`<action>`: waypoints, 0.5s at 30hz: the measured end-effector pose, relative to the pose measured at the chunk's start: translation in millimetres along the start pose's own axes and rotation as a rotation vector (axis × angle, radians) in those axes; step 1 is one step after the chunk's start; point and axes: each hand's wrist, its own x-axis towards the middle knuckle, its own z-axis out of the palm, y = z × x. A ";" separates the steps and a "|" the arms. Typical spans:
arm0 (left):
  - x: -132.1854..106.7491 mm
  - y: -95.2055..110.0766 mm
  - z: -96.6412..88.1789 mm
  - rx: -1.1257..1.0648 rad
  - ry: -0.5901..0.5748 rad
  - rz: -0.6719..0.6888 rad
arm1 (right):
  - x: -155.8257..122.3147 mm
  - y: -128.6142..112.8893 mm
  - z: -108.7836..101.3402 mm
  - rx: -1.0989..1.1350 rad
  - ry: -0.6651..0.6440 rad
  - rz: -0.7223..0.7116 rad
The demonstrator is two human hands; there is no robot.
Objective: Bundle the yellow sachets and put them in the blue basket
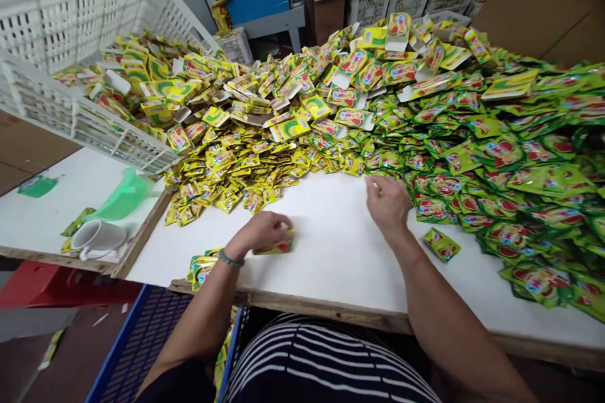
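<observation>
Head view: the left hand (265, 231) curls shut over a small stack of packets (280, 246) on the bench (331, 258), seemingly to keep it squared; the right hand (388, 202), further out, pinches one sachet (376, 186) at the heap (472, 138) just beyond its fingertips, within easy reach.

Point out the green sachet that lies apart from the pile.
The one sachet on bare table, just right of the right hand; the other green ones lie heaped in the pile.

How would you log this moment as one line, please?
left hand: holding yellow packets | right hand: at green sachet pile edge | surface: white table
</observation>
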 end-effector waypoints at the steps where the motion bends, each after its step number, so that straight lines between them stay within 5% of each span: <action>1: -9.1 -3.5 -9.7 0.174 -0.044 -0.039 | 6.4 10.8 -4.7 -0.090 0.009 0.045; 3: -19.4 -6.3 -23.2 0.397 -0.064 -0.114 | 13.8 27.8 -11.0 -0.234 -0.020 0.112; 6: -5.4 7.7 -27.3 0.459 0.094 -0.074 | 13.8 38.4 -11.5 -0.376 -0.158 0.136; 10: 65.1 61.8 -14.5 0.353 0.372 0.179 | 8.4 34.0 -2.5 -0.336 -0.351 0.105; 15: 168.6 123.0 4.1 0.317 0.542 0.194 | 7.6 26.4 4.3 -0.204 -0.375 0.043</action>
